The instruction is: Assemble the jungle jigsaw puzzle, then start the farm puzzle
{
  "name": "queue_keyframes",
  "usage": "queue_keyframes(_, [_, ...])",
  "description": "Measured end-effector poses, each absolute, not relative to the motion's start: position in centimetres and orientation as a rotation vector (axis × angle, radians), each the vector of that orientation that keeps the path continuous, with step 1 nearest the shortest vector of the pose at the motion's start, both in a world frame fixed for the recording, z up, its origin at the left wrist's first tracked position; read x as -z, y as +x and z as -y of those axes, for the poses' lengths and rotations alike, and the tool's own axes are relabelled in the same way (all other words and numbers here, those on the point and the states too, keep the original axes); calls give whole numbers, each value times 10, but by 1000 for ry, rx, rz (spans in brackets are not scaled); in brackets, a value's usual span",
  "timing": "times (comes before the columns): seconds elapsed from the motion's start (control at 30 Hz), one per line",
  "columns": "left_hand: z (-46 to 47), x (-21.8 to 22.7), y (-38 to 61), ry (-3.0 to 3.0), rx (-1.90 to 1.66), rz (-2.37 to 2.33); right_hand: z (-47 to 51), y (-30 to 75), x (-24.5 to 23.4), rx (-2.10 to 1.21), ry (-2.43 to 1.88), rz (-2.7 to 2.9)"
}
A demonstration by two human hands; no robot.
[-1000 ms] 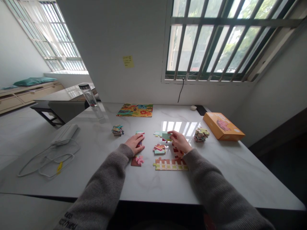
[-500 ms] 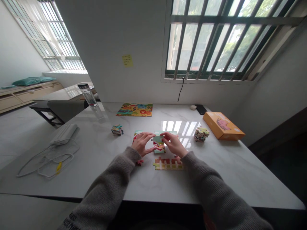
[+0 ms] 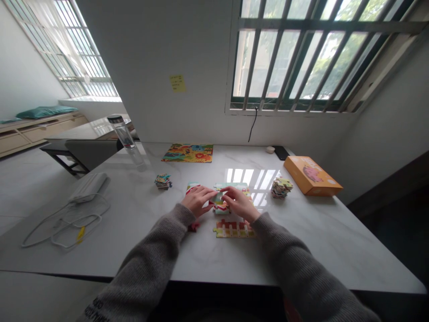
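Pale green puzzle piece (image 3: 217,197) is sitting between the two hands, above the middle of the table (image 3: 134,250); fingers are covering its edges, so its long axis and heading cannot be read. Fence strip (image 3: 231,230) is lying nearer the wearer, long axis running left to right, roughly parallel to the near table edge, one knob pointing left; its right end is passing out of sight by the right sleeve (image 3: 284,246). Count: one fence strip; two stacks, the left stack (image 3: 162,182) and the right stack (image 3: 280,188), pieces in each too small to count; one orange box (image 3: 311,175); one picture sheet (image 3: 187,153). Right hand (image 3: 240,204) is pinching the green piece between thumb and fingers, nearly closed. Left hand (image 3: 197,200) is bending partly open, fingertips reaching the piece's left side; whether it is gripping cannot be told. Red piece (image 3: 193,227) is lying near the left wrist, partly hidden.
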State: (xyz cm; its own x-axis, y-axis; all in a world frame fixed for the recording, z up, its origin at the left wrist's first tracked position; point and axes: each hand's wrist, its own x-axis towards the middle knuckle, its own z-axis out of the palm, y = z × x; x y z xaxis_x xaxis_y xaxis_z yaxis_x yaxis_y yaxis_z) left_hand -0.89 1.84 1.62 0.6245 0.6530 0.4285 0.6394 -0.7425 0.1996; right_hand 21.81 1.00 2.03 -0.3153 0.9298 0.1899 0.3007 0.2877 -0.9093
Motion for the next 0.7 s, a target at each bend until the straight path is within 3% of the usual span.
queue_keyframes(0.3, [-86, -6, -14, 2692, -679, -1356, -28, 242, -7, -296, -1322, 2014])
queue_keyframes(0.7, [-89, 13, -5, 2663, -621, -1437, -30, 247, 10, -33, -1358, 2235])
